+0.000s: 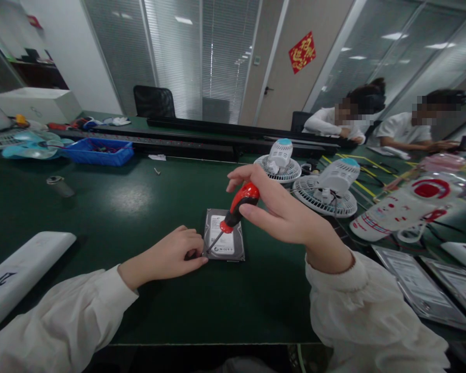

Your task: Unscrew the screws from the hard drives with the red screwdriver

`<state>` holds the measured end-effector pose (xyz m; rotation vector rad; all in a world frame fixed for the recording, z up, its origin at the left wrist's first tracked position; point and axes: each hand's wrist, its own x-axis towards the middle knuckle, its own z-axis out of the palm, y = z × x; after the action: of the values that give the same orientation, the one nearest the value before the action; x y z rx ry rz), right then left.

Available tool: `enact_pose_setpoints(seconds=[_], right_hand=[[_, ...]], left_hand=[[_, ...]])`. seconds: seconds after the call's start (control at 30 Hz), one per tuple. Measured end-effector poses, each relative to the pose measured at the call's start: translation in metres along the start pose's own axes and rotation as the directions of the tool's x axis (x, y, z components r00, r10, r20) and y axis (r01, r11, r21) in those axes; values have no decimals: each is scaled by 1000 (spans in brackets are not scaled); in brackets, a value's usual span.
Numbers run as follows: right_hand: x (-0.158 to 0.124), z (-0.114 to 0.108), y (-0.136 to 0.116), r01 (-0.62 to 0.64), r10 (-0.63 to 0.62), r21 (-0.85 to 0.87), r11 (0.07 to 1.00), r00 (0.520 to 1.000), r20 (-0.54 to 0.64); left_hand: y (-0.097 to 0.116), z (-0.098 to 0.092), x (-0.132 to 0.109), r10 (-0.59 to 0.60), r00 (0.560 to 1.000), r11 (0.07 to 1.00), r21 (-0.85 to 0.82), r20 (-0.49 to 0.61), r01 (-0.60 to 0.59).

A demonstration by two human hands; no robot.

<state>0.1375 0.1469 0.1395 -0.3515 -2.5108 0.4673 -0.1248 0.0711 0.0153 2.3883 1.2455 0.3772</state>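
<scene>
A hard drive (pixel 238 241) with a white label lies flat on the green table in front of me. My right hand (pixel 274 212) is closed around the red and black handle of a screwdriver (pixel 243 202), gripped from above. The shaft slants down to the left, and its tip rests at the drive's lower left corner. My left hand (pixel 178 251) has its fingers curled against the drive's left edge, with the thumb close by the screwdriver tip. Whatever screw is under the tip is too small to make out.
Two white fan parts (pixel 281 160) (pixel 328 189) stand beyond my right hand. Right of them is a white bottle (pixel 398 210), with more hard drives (pixel 419 285) nearer. At left are a white case (pixel 27 274), a small cylinder (pixel 60 186) and a blue bin (pixel 99 153). Two people sit across.
</scene>
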Motion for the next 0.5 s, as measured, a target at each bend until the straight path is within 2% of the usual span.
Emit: enact_pose_setpoints(seconds=[0.1,0.27,0.33,0.5], right_hand=[[0,1,0,53,-54,49,997,998,21],[1,-1,-6,-60,54,-184,981,998,-37],[1,-2,-7,-84,76,-217,972,996,-44],[0,1,-3,20,-20,-72,997,1000,3]], left_hand=[[0,0,0,-9,1000,1000,7,10,9],[-2,1,-1,4,1000,1000,-10,-12,-4],[-2,2,-1,8,1000,1000,-12,-13,-8],[-1,1,0,-4,1000,1000,-3,-9,4]])
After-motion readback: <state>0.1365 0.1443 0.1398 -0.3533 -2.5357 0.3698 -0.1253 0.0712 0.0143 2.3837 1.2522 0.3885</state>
